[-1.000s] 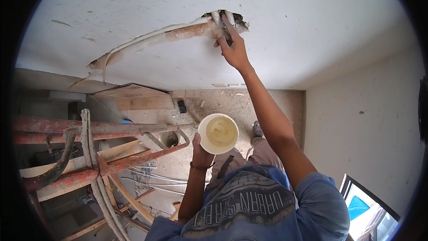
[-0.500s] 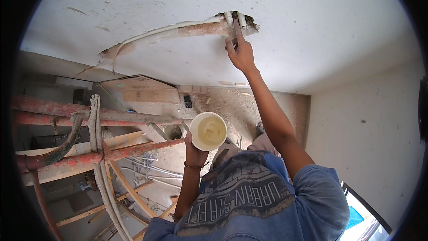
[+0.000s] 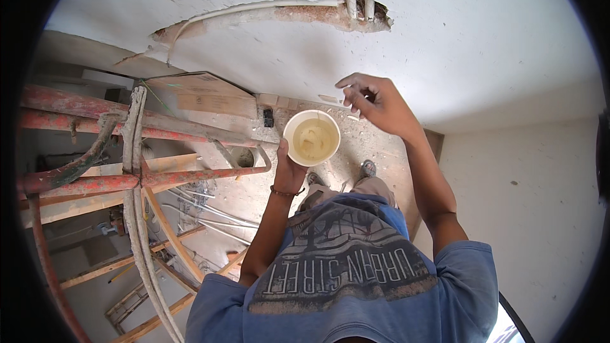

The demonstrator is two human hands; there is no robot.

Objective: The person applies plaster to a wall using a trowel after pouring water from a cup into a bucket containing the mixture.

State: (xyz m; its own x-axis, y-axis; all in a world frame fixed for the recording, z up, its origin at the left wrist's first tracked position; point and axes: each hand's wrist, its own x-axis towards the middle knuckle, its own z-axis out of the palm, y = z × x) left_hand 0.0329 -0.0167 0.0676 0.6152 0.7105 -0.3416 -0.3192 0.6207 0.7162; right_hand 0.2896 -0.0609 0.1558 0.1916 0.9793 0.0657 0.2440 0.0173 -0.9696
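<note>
My left hand [image 3: 290,168] grips a round white tub [image 3: 337,144] from its left side. Pale yellowish-cream stuff lies inside the tub, stirred into uneven lumps. To the tub's upper right my right hand [image 3: 380,107] hovers, with its fingers loosely bent, spaced apart and nothing seen in them. Beyond both hands is a white wall with a long chipped groove, where a white pipe [image 3: 254,9] runs. At the groove's right end is a rough hole [image 3: 380,16] with short white pipe pieces in it. My right hand is apart from the wall hole and the tub.
Red, plaster-stained scaffolding [image 3: 190,178] stands close on the left, tied to a pale upright pole. Wooden planks [image 3: 171,241] and grey pipes lie below it. A cardboard sheet [image 3: 216,98] leans at the wall's foot. Debris litters the floor around my feet; another wall [image 3: 521,216] rises on the right.
My right hand has come away from the hole and back toward me, near the tub. My left hand and the tub sit slightly higher and further right in view.
</note>
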